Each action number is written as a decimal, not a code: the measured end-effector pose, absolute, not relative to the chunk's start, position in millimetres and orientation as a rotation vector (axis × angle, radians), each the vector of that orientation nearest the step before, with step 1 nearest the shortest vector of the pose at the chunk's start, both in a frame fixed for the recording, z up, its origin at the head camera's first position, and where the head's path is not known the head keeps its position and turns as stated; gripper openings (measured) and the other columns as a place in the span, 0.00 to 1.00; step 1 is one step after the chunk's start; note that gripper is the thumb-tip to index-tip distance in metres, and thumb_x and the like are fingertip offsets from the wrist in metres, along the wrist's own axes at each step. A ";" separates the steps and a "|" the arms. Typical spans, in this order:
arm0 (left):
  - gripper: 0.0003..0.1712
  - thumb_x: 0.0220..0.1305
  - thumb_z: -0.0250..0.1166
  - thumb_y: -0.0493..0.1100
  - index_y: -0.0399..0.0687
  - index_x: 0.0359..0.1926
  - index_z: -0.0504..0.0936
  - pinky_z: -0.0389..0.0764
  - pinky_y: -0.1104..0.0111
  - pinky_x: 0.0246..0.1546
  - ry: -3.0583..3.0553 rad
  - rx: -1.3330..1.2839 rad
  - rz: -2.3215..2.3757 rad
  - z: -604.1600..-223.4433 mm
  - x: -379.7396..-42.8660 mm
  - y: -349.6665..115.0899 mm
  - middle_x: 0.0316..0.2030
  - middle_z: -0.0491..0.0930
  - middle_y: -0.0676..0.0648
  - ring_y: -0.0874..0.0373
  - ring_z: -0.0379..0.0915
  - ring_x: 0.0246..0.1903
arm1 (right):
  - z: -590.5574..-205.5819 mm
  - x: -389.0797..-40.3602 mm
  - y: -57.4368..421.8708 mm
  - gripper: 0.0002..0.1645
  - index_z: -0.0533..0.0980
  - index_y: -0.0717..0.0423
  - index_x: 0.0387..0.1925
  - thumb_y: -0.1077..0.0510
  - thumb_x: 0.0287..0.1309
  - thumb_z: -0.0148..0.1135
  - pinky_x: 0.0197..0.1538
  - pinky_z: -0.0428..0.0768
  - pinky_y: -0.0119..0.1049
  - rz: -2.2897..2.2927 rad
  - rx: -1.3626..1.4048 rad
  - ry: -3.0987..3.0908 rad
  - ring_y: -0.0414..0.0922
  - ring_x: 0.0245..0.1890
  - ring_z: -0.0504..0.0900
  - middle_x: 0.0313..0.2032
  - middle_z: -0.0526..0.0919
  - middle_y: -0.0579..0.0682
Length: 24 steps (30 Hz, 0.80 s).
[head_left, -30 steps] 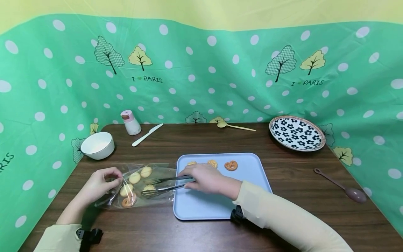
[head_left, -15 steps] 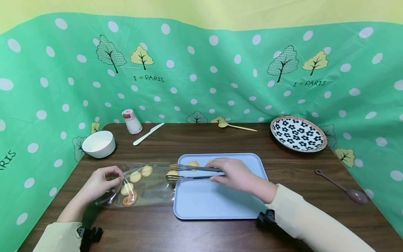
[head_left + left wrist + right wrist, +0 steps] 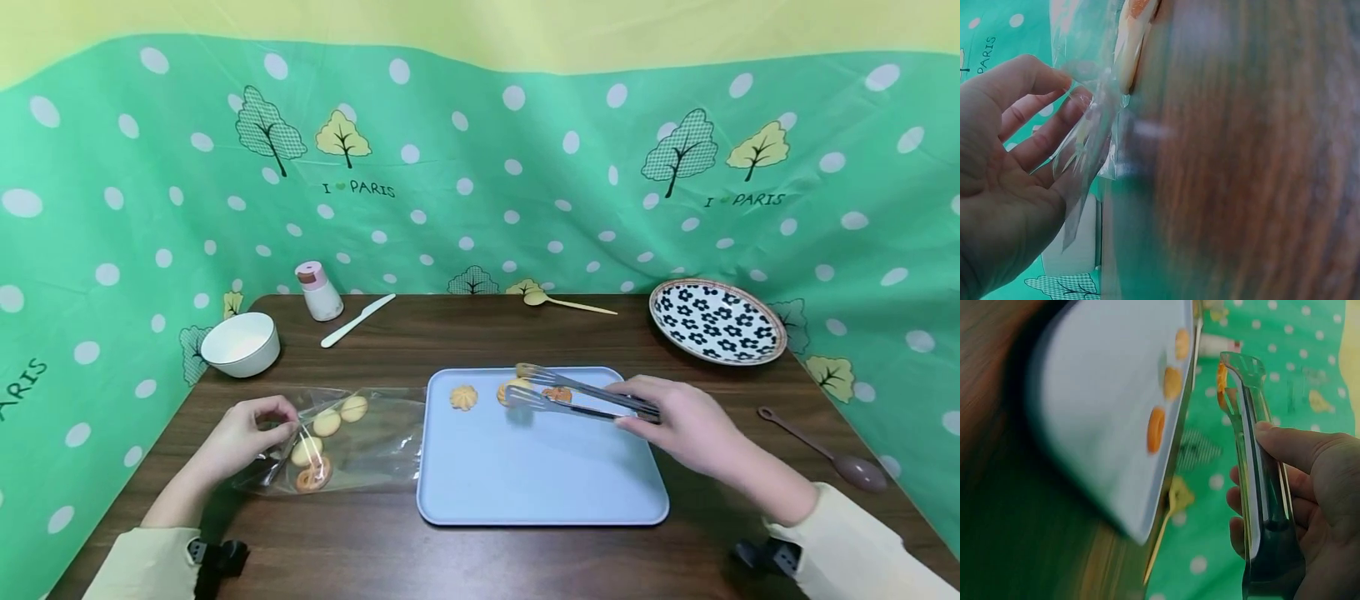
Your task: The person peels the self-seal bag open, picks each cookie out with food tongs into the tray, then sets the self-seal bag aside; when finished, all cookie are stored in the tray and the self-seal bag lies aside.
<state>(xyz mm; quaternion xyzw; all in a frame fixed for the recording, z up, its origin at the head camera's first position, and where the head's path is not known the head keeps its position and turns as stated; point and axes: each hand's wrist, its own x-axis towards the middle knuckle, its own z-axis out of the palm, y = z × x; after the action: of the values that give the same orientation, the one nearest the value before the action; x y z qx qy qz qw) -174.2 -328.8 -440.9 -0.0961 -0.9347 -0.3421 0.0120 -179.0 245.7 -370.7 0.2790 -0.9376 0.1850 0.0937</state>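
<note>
My left hand (image 3: pixel 251 437) pinches the edge of a clear plastic bag (image 3: pixel 386 437) lying on the table; the left wrist view shows the film between thumb and fingers (image 3: pixel 1075 106). Several cookies (image 3: pixel 326 422) lie inside, among them a pretzel-shaped one (image 3: pixel 313 475). My right hand (image 3: pixel 686 425) grips metal tongs (image 3: pixel 592 396), their tips above the back of the blue tray (image 3: pixel 540 483). Between the tips is a cookie (image 3: pixel 1221 378), clearest in the right wrist view. On the tray are a ridged cookie (image 3: pixel 463 397), a second partly hidden by the tongs, and a brown pretzel cookie (image 3: pixel 557 395).
Behind the bag stand a white bowl (image 3: pixel 242 344) and a pink-capped shaker (image 3: pixel 320 292), with a white knife (image 3: pixel 358 321) beside it. A yellow spoon (image 3: pixel 570 303) lies at the back edge. To the right are a flower-patterned plate (image 3: pixel 717 322) and a brown spoon (image 3: pixel 825 450).
The tongs have come out of the bag with a cookie and moved right, over the tray. My right hand has shifted right with them. The left hand keeps its hold on the bag.
</note>
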 end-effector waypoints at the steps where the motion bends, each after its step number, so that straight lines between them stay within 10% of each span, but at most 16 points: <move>1: 0.04 0.58 0.67 0.39 0.54 0.31 0.80 0.73 0.71 0.36 -2.914 -0.297 -1.068 -440.7 -174.2 -328.8 0.33 0.80 0.54 0.66 0.73 0.36 | -370.8 -177.1 253.1 0.21 0.78 0.43 0.51 0.49 0.54 0.68 0.41 0.78 0.43 0.535 0.803 -2.783 0.43 0.43 0.82 0.46 0.83 0.44; 24: 0.03 0.58 0.67 0.41 0.50 0.33 0.81 0.73 0.70 0.34 -2.928 -0.283 -1.071 -442.7 -175.9 -330.1 0.33 0.80 0.54 0.65 0.72 0.35 | -393.0 -170.1 319.9 0.28 0.77 0.53 0.51 0.46 0.50 0.69 0.35 0.77 0.50 0.373 0.499 -2.976 0.52 0.40 0.82 0.43 0.84 0.54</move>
<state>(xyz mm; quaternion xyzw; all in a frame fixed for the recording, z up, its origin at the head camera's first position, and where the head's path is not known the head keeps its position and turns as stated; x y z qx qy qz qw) -175.9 -330.1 -442.7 -0.0905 -0.9352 -0.3422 0.0056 -170.1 319.9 -393.0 0.1640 -0.9775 0.1225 0.0507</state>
